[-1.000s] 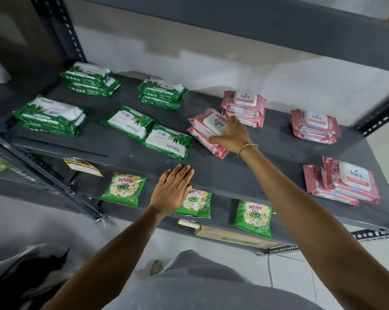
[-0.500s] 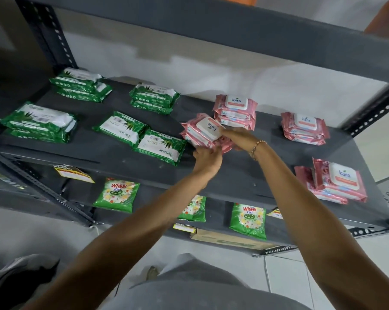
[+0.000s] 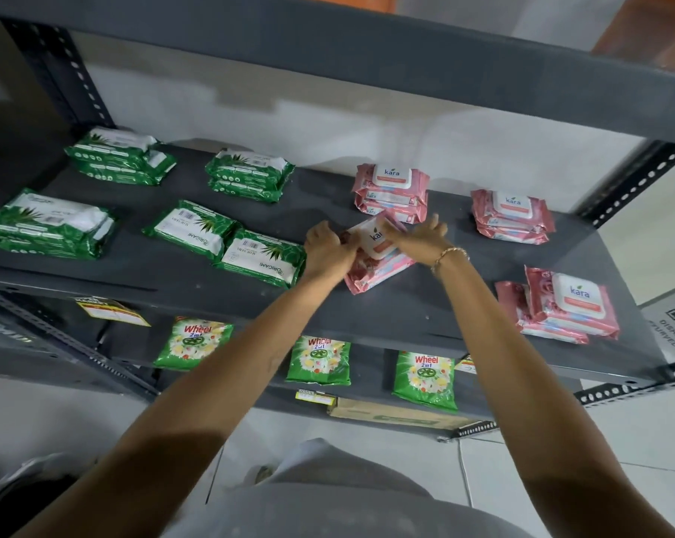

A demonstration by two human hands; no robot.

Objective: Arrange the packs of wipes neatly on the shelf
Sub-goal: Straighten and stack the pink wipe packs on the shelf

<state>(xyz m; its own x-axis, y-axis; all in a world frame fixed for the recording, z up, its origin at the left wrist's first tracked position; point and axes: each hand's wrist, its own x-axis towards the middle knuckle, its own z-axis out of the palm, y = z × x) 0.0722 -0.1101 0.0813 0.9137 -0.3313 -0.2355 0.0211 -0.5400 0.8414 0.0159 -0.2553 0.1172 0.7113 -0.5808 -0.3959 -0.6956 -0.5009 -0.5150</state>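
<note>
- Both hands are working on a skewed stack of pink packs [image 3: 374, 262] near the middle of the grey shelf [image 3: 406, 304], lying at an angle to the front edge, apparently so the stack can be turned square.
- The left hand [image 3: 326, 252] is bracing the stack's left end, fingers [image 3: 316, 233] curled against the wrapper; the grip looks closed on the packs, though blur is softening the detail.
- The right hand [image 3: 421, 238] is lying over the stack's right end, fingers [image 3: 435, 225] partly spread on the top pack rather than clamped, seemingly pressing it level while the other hand steadies.
- Just behind the skewed stack, a squared pile of pink packs [image 3: 392, 192] is sitting near the wall, probably the model for how the held stack should be resting.
- Right of the skewed stack, well apart, another tidy pink pile [image 3: 512, 215] is sitting toward the back, and a staggered pink pair [image 3: 565, 306] is overhanging itself nearer the front, still needing alignment.
- Left of the skewed stack, two single green packs [image 3: 227, 246] are lying crooked just beside it, with stacked green packs [image 3: 250, 174] behind them and farther left.
- Below the skewed stack, detergent pouches [image 3: 318, 361] are lining a lower shelf, outside the job.
- Judged from the layout, colours are being grouped by side, and the work is roughly midway.
</note>
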